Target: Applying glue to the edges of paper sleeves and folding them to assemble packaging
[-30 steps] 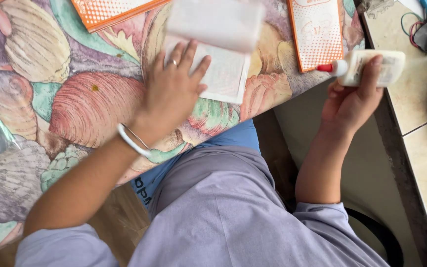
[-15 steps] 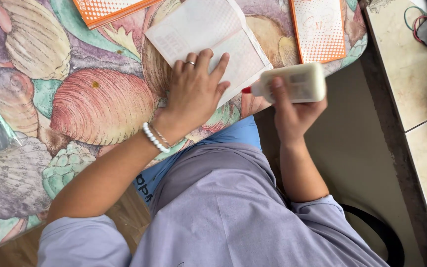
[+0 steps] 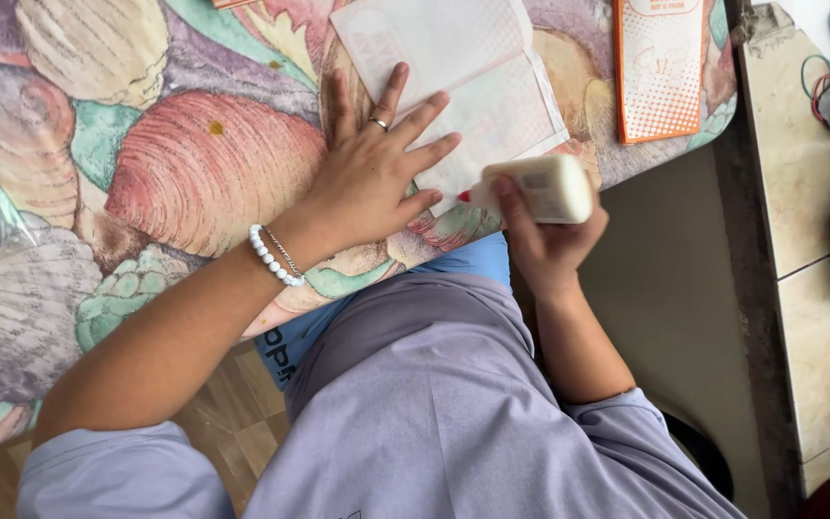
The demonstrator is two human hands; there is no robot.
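Matt paper and smooth plastic lying over a glossy printed tabletop (image 3: 146, 192).

The white paper sheet (image 3: 473, 86) is looking thin and matt; the cream glue bottle (image 3: 542, 188) is showing smooth plastic with a red tip; pearly beads (image 3: 271, 258) are shining on the wrist; the lavender cloth (image 3: 434, 423) is looking soft.

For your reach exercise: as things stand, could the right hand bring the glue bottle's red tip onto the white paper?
Probably yes. The right hand holds the glue bottle with its red tip at the paper's near edge; nothing lies between. The left hand presses the paper flat beside it.
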